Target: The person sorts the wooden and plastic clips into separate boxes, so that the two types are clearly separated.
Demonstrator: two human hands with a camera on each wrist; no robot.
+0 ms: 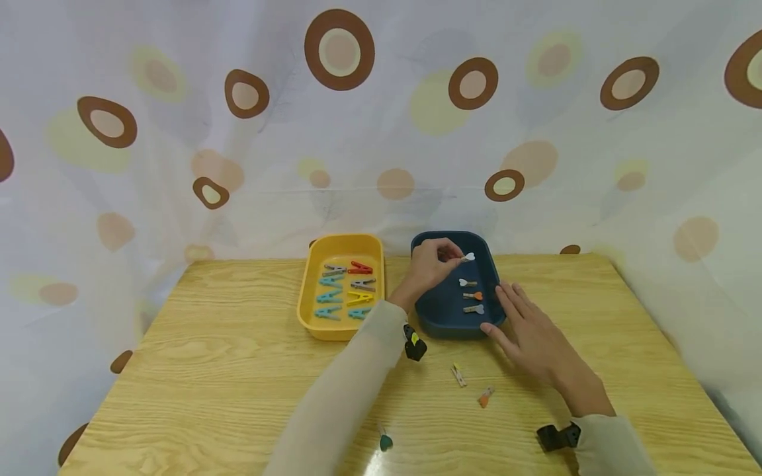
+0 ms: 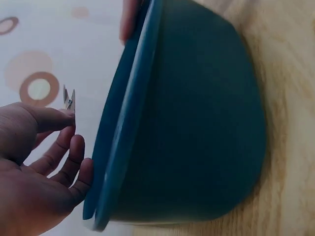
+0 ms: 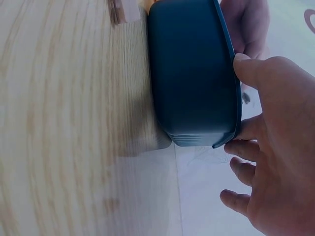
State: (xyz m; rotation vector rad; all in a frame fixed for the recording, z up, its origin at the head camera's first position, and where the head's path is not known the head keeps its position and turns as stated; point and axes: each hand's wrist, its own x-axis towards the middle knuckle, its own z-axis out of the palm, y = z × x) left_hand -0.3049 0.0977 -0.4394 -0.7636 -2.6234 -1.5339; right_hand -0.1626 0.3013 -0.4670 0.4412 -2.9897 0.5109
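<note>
My left hand (image 1: 430, 264) pinches a small wooden clothespin with a white heart (image 1: 469, 256) between thumb and fingertips, over the far part of the dark blue bin (image 1: 437, 311). The left wrist view shows this clothespin (image 2: 70, 102) pointing up from the fingertips. Inside the blue bin lie three mini clothespins in a column: one with a white heart (image 1: 467, 283), one with an orange heart (image 1: 474, 296) and one with a pale grey heart (image 1: 474, 309). My right hand (image 1: 536, 337), fingers extended, touches the bin's right rim, as the right wrist view also shows.
Left of the blue bin stands a yellow bin (image 1: 303, 311) with several plastic clothespins in blue, red, grey and yellow. On the wooden table (image 1: 226, 370), nearer me, lie a yellow-tipped clothespin (image 1: 459, 375), an orange-heart one (image 1: 485, 398) and a green-heart one (image 1: 385, 441). A patterned curtain (image 1: 268, 165) hangs behind.
</note>
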